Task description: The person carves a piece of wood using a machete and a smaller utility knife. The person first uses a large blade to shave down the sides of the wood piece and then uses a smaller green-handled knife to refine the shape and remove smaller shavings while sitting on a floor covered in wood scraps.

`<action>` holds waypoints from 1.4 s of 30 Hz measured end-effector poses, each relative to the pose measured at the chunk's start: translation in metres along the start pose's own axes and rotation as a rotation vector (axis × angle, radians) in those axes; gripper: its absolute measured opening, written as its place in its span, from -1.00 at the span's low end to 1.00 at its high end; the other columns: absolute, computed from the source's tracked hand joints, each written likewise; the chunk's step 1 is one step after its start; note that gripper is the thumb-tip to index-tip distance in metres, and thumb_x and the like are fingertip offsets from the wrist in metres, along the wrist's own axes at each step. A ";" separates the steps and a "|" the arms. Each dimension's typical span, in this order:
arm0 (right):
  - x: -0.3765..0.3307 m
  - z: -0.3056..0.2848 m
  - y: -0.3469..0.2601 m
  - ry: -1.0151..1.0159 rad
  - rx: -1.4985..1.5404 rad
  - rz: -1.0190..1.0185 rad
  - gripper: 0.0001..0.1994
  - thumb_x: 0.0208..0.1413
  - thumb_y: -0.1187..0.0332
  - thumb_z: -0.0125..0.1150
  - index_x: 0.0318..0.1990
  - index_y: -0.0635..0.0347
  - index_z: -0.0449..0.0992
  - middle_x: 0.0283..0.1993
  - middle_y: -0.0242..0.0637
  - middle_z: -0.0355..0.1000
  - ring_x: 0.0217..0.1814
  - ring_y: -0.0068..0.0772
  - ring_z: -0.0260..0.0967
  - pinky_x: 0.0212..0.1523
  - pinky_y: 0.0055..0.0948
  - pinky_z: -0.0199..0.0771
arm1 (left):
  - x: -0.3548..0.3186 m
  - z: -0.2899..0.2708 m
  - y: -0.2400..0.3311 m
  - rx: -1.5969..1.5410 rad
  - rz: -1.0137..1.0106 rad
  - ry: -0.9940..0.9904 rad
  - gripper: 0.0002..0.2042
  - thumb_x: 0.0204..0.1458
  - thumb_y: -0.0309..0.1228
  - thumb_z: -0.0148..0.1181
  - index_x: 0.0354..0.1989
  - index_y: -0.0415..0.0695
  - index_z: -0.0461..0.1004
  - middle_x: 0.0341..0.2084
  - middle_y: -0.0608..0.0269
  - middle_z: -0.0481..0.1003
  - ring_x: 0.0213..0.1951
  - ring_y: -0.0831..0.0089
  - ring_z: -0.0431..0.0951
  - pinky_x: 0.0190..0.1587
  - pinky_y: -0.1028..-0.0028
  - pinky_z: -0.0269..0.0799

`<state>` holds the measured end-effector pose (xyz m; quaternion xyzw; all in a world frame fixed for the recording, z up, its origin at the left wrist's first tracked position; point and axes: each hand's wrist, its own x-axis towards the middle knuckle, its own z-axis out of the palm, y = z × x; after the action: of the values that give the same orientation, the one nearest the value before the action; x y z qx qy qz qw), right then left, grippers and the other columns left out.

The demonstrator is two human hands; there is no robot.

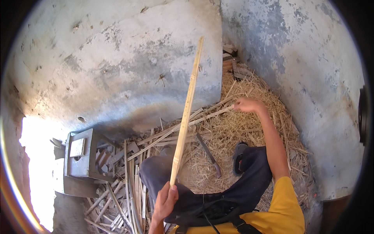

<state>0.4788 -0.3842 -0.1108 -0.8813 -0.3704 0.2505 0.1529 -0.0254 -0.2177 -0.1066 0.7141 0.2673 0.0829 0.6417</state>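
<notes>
Head view: weathered wall (117,50) behind the grey box (85,156); straw (249,126) heaped on the floor well right of the box. Box looks open on its right side; grey and brown pieces inside, kind unclear. Small pale panel (77,147) on box front. Loose strips (128,191) lie below and right of the box. Knife (208,154) with dark blade, brown handle lies farther right of it. Left hand (166,201), right of and below the box, has fingers closed round the lower end of the long pale strip (186,115), tilted upward, its top above box level. Right hand (247,105), far right of the box, fingers curled at a second strip's (214,114) end; can't tell if gripping.
</notes>
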 end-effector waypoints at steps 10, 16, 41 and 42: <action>-0.044 0.011 -0.085 0.256 1.287 -0.411 -0.50 0.42 -0.03 0.10 0.30 0.12 0.45 -0.31 -0.35 0.51 -0.70 -0.85 -0.04 -0.69 -0.71 -0.06 | 0.029 0.012 -0.014 -0.630 -0.223 -0.403 -0.55 0.42 0.04 -0.13 -0.43 -0.03 0.16 -0.75 0.47 0.07 -0.80 0.66 -0.02 -0.74 0.59 -0.07; -0.055 0.016 -0.103 0.372 1.471 -0.483 -0.68 0.33 0.17 0.30 0.06 0.18 0.55 -0.24 -0.25 0.59 -0.72 -0.82 -0.03 -0.68 -0.68 -0.05 | 0.037 0.013 -0.025 -0.668 -0.303 -0.578 -0.50 0.34 0.15 -0.07 -0.44 -0.02 0.19 -0.78 0.48 0.08 -0.81 0.68 -0.02 -0.75 0.59 -0.08; -0.105 0.059 -0.140 0.722 0.272 -0.828 -0.72 0.26 0.08 0.31 -0.13 0.11 0.57 -0.38 -0.37 0.57 -0.54 -0.40 0.51 -0.53 -0.41 0.44 | 0.053 0.054 0.039 -0.115 0.099 -0.015 -0.72 0.45 -0.32 -0.10 -0.32 -0.23 0.28 -0.58 0.41 0.30 -0.50 0.66 0.20 -0.45 0.50 0.18; -0.108 0.066 -0.141 0.719 0.273 -0.830 -0.72 0.26 0.08 0.31 -0.13 0.11 0.57 -0.38 -0.37 0.57 -0.54 -0.40 0.51 -0.53 -0.41 0.44 | 0.054 0.054 0.041 -0.071 0.114 0.014 -0.73 0.45 -0.34 -0.10 -0.31 -0.24 0.28 -0.58 0.37 0.32 -0.49 0.64 0.22 -0.44 0.47 0.21</action>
<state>0.2957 -0.3618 -0.0661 -0.6637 -0.5748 -0.1009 0.4679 0.0565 -0.2401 -0.0877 0.7042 0.2276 0.1335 0.6591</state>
